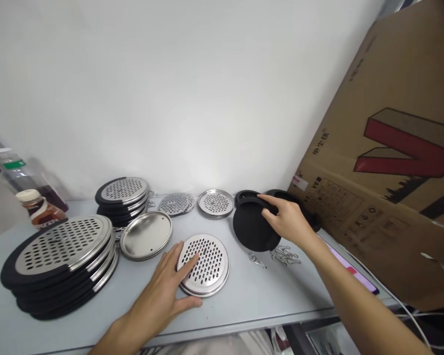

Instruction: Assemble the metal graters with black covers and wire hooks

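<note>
Now, black cover (254, 228), upper edge in right grip (287, 217).

Plain white wall (207, 98), soft even light, pale grey tabletop (262, 293) below, large cardboard box (385, 192) at right

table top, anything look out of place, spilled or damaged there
Nothing looks spilled or damaged. The only mild oddity: small metal clips lie in a loose jumble near the black disc in the right hand, one clip apart, while the black-rimmed discs at left are stacked.
</note>
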`<state>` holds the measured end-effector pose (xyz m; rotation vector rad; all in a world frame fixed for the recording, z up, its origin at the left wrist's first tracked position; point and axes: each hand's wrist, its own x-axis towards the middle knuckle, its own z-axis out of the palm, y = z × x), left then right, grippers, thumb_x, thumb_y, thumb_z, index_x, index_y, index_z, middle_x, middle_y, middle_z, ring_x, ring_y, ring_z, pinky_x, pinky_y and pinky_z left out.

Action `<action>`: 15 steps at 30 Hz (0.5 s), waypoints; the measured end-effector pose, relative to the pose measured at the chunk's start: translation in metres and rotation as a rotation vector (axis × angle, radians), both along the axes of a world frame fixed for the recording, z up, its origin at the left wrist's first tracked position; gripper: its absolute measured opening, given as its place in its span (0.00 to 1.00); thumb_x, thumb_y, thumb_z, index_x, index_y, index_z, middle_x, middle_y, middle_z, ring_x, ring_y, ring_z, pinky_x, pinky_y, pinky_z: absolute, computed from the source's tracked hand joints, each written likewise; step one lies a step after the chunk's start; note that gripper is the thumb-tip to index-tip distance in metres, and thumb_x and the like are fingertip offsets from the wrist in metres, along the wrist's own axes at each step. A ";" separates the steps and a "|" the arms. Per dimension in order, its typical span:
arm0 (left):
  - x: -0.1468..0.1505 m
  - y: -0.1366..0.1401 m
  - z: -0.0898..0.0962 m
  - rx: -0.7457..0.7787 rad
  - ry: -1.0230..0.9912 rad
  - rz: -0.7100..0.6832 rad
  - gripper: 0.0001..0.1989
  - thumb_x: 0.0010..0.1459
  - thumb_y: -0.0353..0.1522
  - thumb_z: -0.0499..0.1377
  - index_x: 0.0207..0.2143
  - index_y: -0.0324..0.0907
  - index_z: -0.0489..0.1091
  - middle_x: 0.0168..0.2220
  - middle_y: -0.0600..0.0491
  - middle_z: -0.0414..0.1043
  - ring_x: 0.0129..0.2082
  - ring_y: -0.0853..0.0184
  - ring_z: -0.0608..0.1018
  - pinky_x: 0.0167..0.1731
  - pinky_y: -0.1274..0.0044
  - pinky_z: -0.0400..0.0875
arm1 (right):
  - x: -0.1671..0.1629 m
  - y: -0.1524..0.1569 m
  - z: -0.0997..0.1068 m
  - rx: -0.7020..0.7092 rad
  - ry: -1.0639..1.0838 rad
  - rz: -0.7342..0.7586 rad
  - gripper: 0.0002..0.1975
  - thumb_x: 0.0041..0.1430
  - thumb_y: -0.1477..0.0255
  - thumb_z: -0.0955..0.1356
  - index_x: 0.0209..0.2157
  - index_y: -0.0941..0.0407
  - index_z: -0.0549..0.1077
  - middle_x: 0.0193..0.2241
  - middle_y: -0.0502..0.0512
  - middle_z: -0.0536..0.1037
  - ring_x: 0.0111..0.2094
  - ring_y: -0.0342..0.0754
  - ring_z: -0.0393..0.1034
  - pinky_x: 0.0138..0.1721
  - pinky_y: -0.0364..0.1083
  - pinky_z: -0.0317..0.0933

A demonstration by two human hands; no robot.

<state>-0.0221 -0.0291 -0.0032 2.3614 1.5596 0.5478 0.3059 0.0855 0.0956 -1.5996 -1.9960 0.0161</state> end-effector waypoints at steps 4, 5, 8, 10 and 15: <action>-0.002 -0.001 -0.002 -0.018 0.011 0.040 0.39 0.52 0.46 0.65 0.64 0.59 0.55 0.70 0.50 0.41 0.66 0.42 0.50 0.59 0.51 0.56 | -0.002 0.000 -0.021 -0.141 0.048 -0.027 0.23 0.54 0.72 0.63 0.50 0.57 0.76 0.34 0.56 0.82 0.30 0.51 0.74 0.38 0.46 0.64; -0.003 -0.001 -0.003 -0.023 0.015 0.045 0.39 0.51 0.46 0.65 0.64 0.58 0.55 0.70 0.50 0.41 0.66 0.42 0.50 0.59 0.51 0.56 | -0.005 0.000 -0.024 -0.168 0.052 -0.022 0.23 0.53 0.72 0.63 0.50 0.57 0.76 0.34 0.56 0.82 0.31 0.51 0.75 0.38 0.46 0.64; -0.003 0.000 -0.005 -0.022 0.012 0.045 0.39 0.52 0.46 0.64 0.64 0.57 0.55 0.70 0.50 0.41 0.66 0.42 0.50 0.59 0.51 0.56 | -0.012 0.001 -0.029 -0.211 0.068 0.012 0.22 0.53 0.72 0.63 0.50 0.57 0.77 0.37 0.57 0.82 0.34 0.52 0.75 0.41 0.47 0.64; -0.003 0.000 -0.006 -0.017 0.001 0.045 0.39 0.52 0.46 0.64 0.64 0.57 0.54 0.70 0.50 0.41 0.66 0.42 0.50 0.59 0.51 0.56 | -0.014 0.004 -0.030 -0.230 0.089 0.033 0.22 0.53 0.72 0.63 0.50 0.58 0.77 0.40 0.58 0.82 0.37 0.53 0.75 0.43 0.47 0.64; -0.005 0.001 -0.006 -0.041 -0.023 0.048 0.38 0.54 0.45 0.64 0.65 0.57 0.53 0.70 0.51 0.40 0.66 0.44 0.51 0.59 0.53 0.57 | -0.010 0.012 -0.035 -0.311 0.155 0.090 0.22 0.53 0.74 0.64 0.49 0.59 0.77 0.42 0.59 0.81 0.39 0.53 0.75 0.44 0.47 0.64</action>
